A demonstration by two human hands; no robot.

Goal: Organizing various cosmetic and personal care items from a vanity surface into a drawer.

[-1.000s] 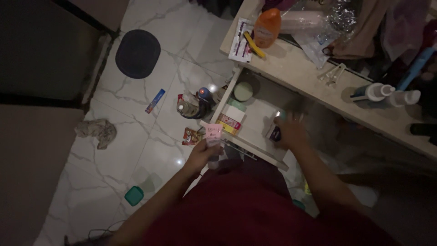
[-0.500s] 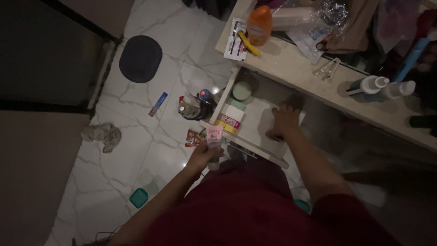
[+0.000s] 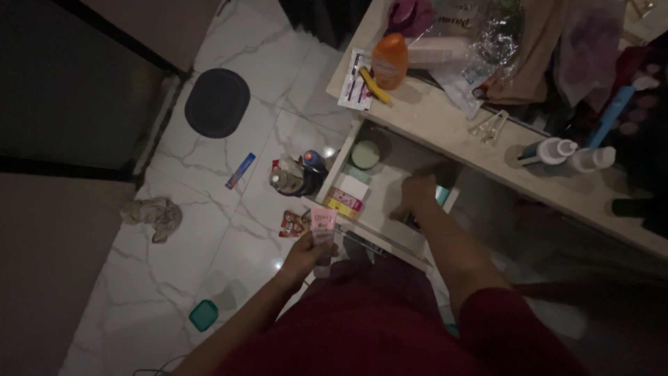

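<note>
A person stood over an open drawer [image 3: 390, 230], a pink tube [image 3: 323, 226] gripped in the left hand [image 3: 304, 252].
The right hand [image 3: 415, 196] lay inside, grip unclear; boxes [image 3: 346, 196] and a round tub [image 3: 365, 154] sat stowed. Packets [image 3: 293, 224] and bottles [image 3: 296, 175] remained scattered on the floor [image 3: 209, 237].

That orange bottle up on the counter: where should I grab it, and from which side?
Probably around the orange bottle's broad body, coming from its floor-facing side, which looks open. A yellow object lies close beside its lower edge, and clear plastic wrapping crowds the far side. Your left hand holds a pink tube; your right hand is in the drawer.
</note>
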